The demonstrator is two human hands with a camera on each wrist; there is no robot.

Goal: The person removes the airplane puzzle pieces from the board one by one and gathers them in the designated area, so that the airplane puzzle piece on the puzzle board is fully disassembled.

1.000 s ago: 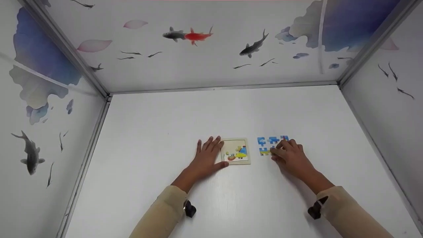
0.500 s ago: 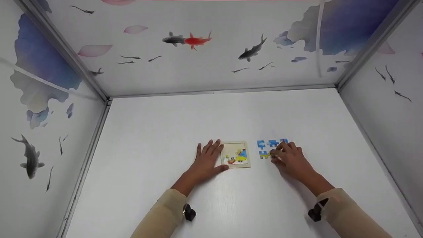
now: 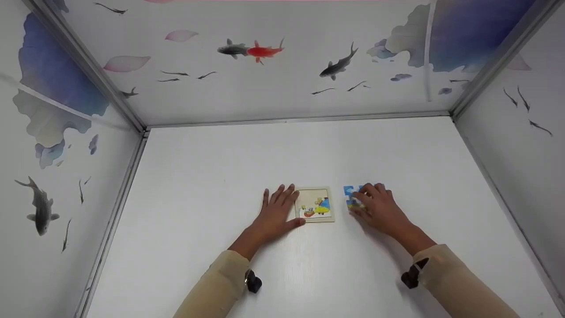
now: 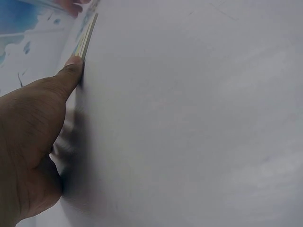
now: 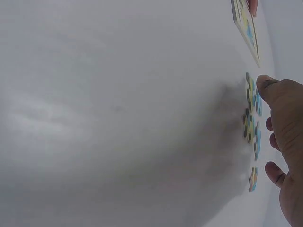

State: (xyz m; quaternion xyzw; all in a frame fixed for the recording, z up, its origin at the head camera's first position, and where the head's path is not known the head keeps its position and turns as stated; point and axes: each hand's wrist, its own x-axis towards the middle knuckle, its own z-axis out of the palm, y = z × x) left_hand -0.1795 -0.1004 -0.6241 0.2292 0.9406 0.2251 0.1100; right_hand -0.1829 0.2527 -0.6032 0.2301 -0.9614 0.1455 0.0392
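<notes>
Frame of pale wood [image 3: 332,206], square. Lies flat on white table [image 3: 212,185]; shows blue, yellow and red cartoon figures [image 3: 324,205] low down, plain pale ground above. Left hand [image 3: 276,216] spread at its left edge, fingers [image 3: 277,195] straight and released, thumb [image 3: 295,222] on lower corner. Right hand [image 3: 380,207] bent over knobbed blue-and-yellow jigsaw pieces [image 3: 348,190] just right of it; impossible to tell if grasping one.

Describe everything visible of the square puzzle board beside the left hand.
The puzzle board is a thin, roughly square panel with a raised pale border that looks like wood. It lies flat on the white table. Blue, yellow and reddish-brown picture shapes fill its lower part and right side; the upper-left area is plain and pale. The left hand touches its left side, with the thumb at the near-left corner.
</notes>
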